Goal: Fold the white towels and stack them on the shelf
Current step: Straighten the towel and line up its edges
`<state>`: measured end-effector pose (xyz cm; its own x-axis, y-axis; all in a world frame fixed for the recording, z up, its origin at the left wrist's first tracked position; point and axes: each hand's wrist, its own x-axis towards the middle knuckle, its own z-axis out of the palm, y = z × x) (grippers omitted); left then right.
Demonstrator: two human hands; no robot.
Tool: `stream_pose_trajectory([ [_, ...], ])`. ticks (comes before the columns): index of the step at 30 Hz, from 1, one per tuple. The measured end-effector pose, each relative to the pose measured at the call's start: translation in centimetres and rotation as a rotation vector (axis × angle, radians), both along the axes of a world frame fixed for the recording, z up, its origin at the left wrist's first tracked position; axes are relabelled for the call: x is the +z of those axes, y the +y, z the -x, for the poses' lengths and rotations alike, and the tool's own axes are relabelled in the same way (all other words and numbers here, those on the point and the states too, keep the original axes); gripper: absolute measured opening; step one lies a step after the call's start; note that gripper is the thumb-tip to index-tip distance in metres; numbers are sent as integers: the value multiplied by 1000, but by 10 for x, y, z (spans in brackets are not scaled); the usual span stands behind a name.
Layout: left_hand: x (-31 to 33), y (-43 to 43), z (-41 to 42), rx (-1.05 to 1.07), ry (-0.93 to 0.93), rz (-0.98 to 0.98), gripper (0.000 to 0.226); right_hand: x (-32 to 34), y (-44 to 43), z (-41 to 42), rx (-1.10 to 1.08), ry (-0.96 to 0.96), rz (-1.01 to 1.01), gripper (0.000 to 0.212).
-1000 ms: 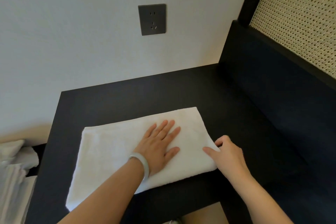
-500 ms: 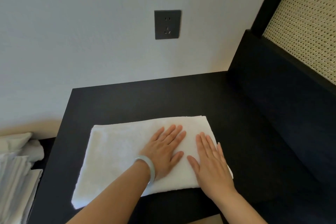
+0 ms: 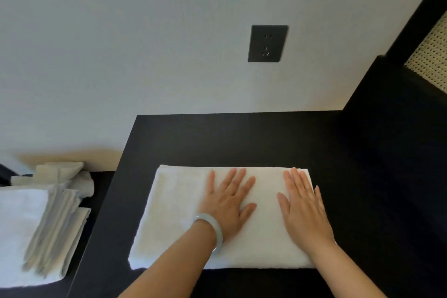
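While pressing, left hand [image 3: 227, 203]: lying flat, fingers spread, palm down on the middle of the towel [image 3: 174, 213], gripping nothing
Right hand [image 3: 303, 210]: lying flat too, fingers straight, pressing the towel's right end, holding nothing
Bangle [image 3: 215, 230]: sitting on the left wrist
Towel: lying folded into a neat rectangle on the black top [image 3: 242, 138], near its front edge
Stack [image 3: 21, 225]: folded white towels sitting lower at the left, well apart from the hands, with a few looser ones lying behind
Socket [image 3: 267, 43]: sitting on the wall above the top
Done: this towel is looking folded and is getting smoothed; several others are already lying stacked
Left: probably moving this one onto the stack; whether more unfolded towels are waiting, I cannot tell
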<state>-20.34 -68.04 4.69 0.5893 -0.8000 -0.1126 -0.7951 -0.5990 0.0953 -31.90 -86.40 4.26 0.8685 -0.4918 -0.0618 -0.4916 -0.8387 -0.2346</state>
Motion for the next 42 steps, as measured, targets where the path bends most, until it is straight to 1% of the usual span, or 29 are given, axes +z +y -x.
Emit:
stream_pose_trajectory([
  [2,-3,34,-19,217,-9,-33,71,3,2,-1,-7,46,20,63],
  [4,-4,63,-32,321,-24,-75,72,9,8,-7,-47,93,108,64],
  [6,-2,76,-36,330,-28,-97,72,19,29,-23,-48,46,212,67],
  [8,-1,75,-34,332,-14,-89,69,25,64,-43,60,-74,184,64],
  [9,-2,73,-34,333,-14,-85,68,22,82,-52,143,-90,148,63],
  [11,-1,74,-35,314,-7,-73,65,10,110,-63,244,-11,96,62],
  [13,-2,82,-39,272,4,-52,65,-2,116,-64,237,53,114,62],
  [15,-5,98,-45,261,2,-31,66,-7,114,-62,219,47,155,62],
  [16,-5,108,-49,296,6,-5,67,-8,113,-62,214,37,163,62],
  [18,-5,131,-58,429,39,42,65,-8,114,-63,208,48,162,62],
  [21,1,155,-64,585,103,-2,66,-8,115,-64,207,78,159,64],
  [23,7,152,-56,648,49,1,69,-7,114,-63,204,76,168,64],
  [24,9,144,-45,639,-2,34,70,-6,114,-63,201,72,166,65],
  [26,6,124,-13,501,-37,104,71,-5,114,-61,203,70,161,64],
  [28,-3,115,18,317,22,94,68,-4,113,-60,209,56,164,63],
  [30,-7,124,24,262,31,57,65,-3,113,-59,208,43,158,62],
  [33,-4,152,9,331,9,68,63,-4,112,-58,208,49,153,60],
  [37,7,183,-2,502,150,118,63,-1,113,-60,211,83,128,61],
  [38,11,189,-1,555,191,167,62,1,114,-60,202,99,123,61],
  [39,15,194,2,616,215,230,55,4,117,-61,191,110,124,62],
  [41,22,204,10,708,235,306,25,9,135,-61,227,69,141,64],
  [42,25,207,15,728,279,293,16,11,149,-59,281,42,140,66],
])
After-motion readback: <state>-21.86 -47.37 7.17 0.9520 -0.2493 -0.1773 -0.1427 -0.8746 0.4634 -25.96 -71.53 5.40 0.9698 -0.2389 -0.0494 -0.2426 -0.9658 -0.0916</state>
